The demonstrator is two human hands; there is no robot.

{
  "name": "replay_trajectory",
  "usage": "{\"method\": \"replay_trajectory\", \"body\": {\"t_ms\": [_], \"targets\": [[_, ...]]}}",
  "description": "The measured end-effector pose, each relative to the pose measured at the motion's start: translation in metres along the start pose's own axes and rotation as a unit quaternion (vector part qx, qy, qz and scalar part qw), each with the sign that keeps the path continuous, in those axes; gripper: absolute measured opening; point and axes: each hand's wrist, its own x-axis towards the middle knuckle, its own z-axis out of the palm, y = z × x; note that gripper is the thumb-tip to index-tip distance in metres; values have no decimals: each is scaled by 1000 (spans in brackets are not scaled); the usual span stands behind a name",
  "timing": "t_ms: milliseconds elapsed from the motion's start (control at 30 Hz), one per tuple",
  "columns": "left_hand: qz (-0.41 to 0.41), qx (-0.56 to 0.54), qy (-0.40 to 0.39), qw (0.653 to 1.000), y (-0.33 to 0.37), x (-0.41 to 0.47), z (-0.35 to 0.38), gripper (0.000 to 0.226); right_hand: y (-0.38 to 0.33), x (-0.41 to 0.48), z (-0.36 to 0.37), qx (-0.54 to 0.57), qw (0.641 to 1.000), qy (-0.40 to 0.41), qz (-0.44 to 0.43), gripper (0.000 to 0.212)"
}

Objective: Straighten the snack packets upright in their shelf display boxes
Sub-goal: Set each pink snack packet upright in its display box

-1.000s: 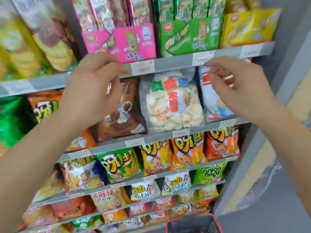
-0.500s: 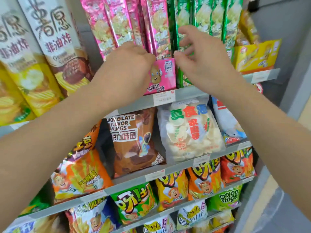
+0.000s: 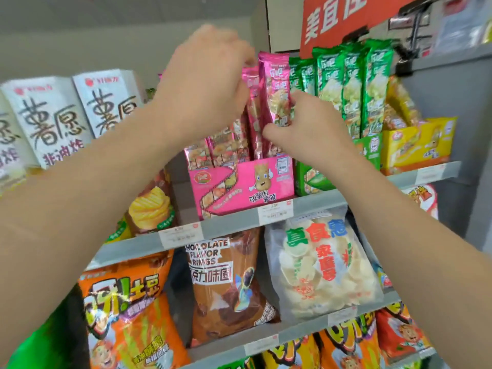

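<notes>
Pink packets (image 3: 275, 83) stand with right hand (image 3: 310, 130) grip clamped round 1, left hand (image 3: 210, 83) seemingly pinching tops.

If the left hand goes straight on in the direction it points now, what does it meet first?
The left hand points forward and right, at the tops of the pink snack packets in the pink display box. It would likely meet those first; it may already touch them, since depth is unclear.

Grey metal shelves (image 3: 229, 226), red sign (image 3: 346, 17) overhead (white characters), pale wall (image 3: 106, 35).
</notes>
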Motion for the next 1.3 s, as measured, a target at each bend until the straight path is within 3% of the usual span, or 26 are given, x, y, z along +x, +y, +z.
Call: {"method": "replay_trajectory", "body": {"t_ms": [133, 233, 367, 433, 533, 600, 767, 900, 1000, 1100, 1200, 1300], "targets": [[-54, 39, -158, 985, -8, 43, 7, 44, 3, -2, 0, 35, 999, -12, 0, 36], [-45, 35, -250, 967, -7, 57, 17, 26, 6, -2, 1, 31, 999, -10, -12, 43], [-10, 47, -227, 973, -12, 62, 22, 21, 5, -1, 1, 10, 998, 9, -64, 86], [5, 33, -222, 974, -17, 63, 23, 21, 2, 6, -4, 20, 994, 34, -99, 95], [5, -23, -244, 969, -20, 65, 23, 37, -4, 28, -17, 5, 983, 53, -175, 92], [-3, -59, -256, 965, -22, 66, 23, 35, -11, 47, -24, -47, 974, 4, -222, 86], [-68, -155, -286, 943, -29, 68, 21, 51, -19, 70, -38, -87, 962, -157, -206, 75], [-149, -243, -273, 919, -30, 68, 25, 35, -18, 66, -43, -189, 945, -155, -216, 77], [-217, -332, -183, 899, -31, 65, 23, 20, -16, 62, -41, -194, 946, -128, -227, 89], [-267, -459, 32, 847, -30, 62, 16, 20, -13, 59, -38, -173, 952, -95, -233, 86], [-207, -398, 272, 851, -27, 59, 1, 18, -10, 52, -34, -101, 963, -22, -248, 72], [-153, -356, 409, 827, -28, 53, -16, 12, -9, 46, -30, -27, 968, 25, -247, 61]]}}
